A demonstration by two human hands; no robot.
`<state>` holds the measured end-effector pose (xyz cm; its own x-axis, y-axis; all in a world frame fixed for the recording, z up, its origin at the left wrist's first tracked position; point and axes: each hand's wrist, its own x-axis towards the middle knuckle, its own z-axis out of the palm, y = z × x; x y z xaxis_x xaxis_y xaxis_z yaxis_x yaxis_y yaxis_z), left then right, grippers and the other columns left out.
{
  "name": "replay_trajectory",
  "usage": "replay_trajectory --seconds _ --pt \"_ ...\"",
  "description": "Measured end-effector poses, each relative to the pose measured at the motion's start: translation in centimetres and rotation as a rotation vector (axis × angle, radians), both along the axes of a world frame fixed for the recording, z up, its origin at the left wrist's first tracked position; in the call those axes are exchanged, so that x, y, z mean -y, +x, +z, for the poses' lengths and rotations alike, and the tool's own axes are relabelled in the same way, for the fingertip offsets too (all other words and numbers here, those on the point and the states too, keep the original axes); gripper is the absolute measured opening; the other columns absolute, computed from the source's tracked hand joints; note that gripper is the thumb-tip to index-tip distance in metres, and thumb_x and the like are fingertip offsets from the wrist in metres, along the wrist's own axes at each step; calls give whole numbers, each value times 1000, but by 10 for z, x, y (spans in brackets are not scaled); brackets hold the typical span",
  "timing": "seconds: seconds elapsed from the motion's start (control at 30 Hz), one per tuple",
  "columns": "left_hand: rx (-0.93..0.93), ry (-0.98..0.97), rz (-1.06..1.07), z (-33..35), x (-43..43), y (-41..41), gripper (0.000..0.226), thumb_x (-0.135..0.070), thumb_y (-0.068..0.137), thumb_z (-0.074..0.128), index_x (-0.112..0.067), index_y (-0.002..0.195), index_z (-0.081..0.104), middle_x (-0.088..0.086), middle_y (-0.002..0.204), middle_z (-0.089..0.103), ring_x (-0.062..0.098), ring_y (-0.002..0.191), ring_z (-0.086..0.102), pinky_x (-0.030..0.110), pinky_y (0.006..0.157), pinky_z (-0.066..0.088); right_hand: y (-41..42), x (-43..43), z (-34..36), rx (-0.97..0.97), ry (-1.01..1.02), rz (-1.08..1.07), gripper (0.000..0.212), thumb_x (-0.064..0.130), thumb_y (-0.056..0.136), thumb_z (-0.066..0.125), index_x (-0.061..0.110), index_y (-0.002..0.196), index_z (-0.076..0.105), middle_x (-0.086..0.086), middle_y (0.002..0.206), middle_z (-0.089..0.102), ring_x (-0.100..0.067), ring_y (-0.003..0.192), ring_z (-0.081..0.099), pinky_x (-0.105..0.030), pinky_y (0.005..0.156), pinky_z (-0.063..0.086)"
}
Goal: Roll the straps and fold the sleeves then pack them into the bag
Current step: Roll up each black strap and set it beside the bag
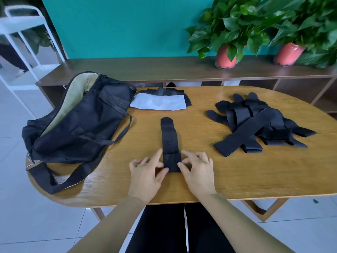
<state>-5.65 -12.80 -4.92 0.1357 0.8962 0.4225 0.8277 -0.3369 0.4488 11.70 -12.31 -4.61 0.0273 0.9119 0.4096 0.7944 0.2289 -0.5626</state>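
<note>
Left hand [145,173]: thumb and index finger pinch the left edge of the turned-over near end of the perforated strap [170,141]. Right hand [199,172] pinches the right edge likewise; its other fingers are loosely curled. The strap lies flat, running away from the person, at the centre of the wooden table [237,179]. To its left is a black duffel bag [82,123], unzipped. Far right — pile of black straps [259,125]. Behind — folded white cloth [158,104].

left hand [145,177] and right hand [197,172] hide near corners of the perforated strap [170,141]; rightmost potted plant [290,53] beyond them is cut off.
</note>
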Motion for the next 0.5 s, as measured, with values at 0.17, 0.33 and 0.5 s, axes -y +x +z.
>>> replay_trajectory --seconds 0.17,0.33,0.5 --pt "-42 -3 2 1 -2 3 53 -31 83 72 -26 133 55 -17 84 64 7 81 57 31 87 20 -3 -2 -4 55 25 -75 35 27 78 74 20 112 69 15 74 68 -15 98 52 -30 77 28" --pt "-94 2 12 -2 -4 4 57 -29 80 74 -23 133 54 -12 90 61 12 87 58 34 81 29 -7 -5 -1 108 60 -89 31 23 68 83 20 98 74 14 66 64 -15 82 57 -31 70 37" --pt "-145 19 -97 -8 -9 0 35 -21 87 66 -23 122 64 -6 125 59 18 108 56 36 77 39 -7 -8 -4 175 83 -62 25 23 68 81 22 92 75 13 67 66 -16 79 60 -33 66 38"
